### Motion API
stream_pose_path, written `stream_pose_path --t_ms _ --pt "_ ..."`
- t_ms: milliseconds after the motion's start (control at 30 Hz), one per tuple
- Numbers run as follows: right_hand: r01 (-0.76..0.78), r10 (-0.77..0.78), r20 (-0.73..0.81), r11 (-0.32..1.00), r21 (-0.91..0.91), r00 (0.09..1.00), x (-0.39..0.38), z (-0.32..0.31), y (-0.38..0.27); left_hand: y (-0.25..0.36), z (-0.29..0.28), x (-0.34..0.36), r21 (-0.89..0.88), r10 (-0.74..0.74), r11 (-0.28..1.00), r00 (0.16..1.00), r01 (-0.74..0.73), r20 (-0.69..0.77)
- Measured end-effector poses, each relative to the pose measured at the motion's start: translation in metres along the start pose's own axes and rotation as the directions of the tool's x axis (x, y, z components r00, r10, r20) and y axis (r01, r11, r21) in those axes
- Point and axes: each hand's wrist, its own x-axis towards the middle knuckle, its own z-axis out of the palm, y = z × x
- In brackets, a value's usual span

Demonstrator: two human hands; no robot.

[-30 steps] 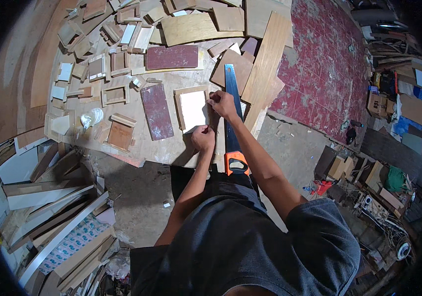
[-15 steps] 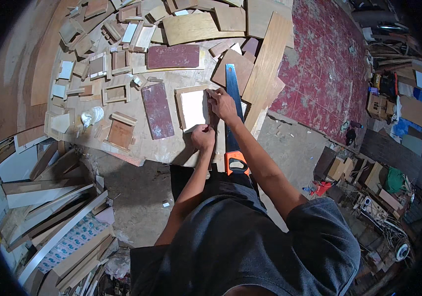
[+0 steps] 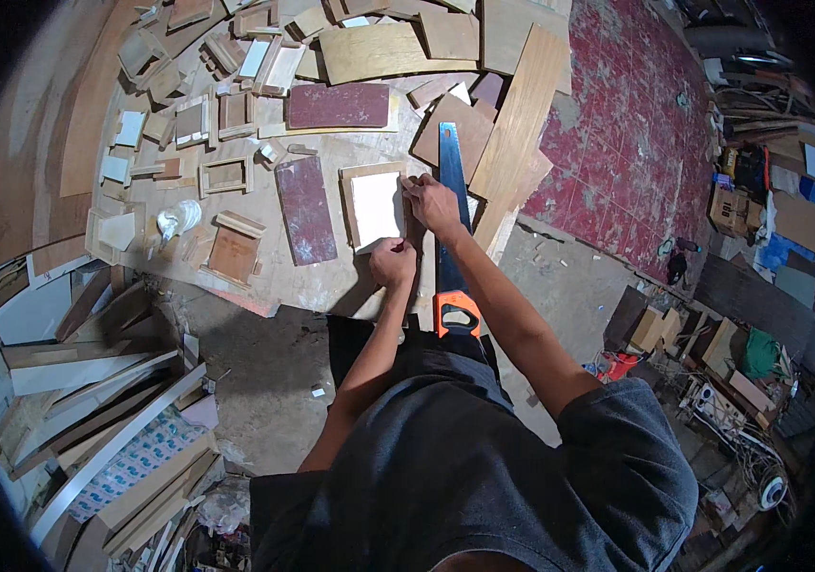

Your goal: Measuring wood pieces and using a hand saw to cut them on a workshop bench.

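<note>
A shallow wooden box with a bright white inner face lies on the worktable near its front edge. My left hand is closed at the near right corner of this box, fingers curled and pinched on its edge. Farther up the same right side, my right hand pinches the edge near the far corner. The fingertips partly hide that side. Just right of the box lies a handsaw, blade pointing away, its orange and black handle at the table's front edge under my right forearm.
A dark red board lies left of the box, another red board beyond it. Several small wooden boxes crowd the left and far side. A long plank slants at right. Scrap wood is stacked at lower left.
The view has shifted slightly. Both hands stay at the right side of the box, with almost no movement.
</note>
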Motion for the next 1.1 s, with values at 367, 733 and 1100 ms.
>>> stream_pose_path --t_ms 367,733,1100 --pt "0.0 -0.002 0.043 0.999 0.036 0.999 0.003 -0.002 0.004 0.022 -0.013 -0.007 0.1 0.0 0.995 1.0 -0.002 0.014" --pt "-0.295 0.305 0.062 0.821 0.489 0.95 -0.04 0.004 0.002 0.023 -0.022 -0.011 0.134 0.08 0.987 0.992 -0.093 0.095" --pt "-0.346 0.333 0.113 0.816 0.463 0.936 -0.055 0.017 -0.004 -0.019 -0.046 -0.012 -0.017 0.212 0.977 0.973 -0.211 0.095"
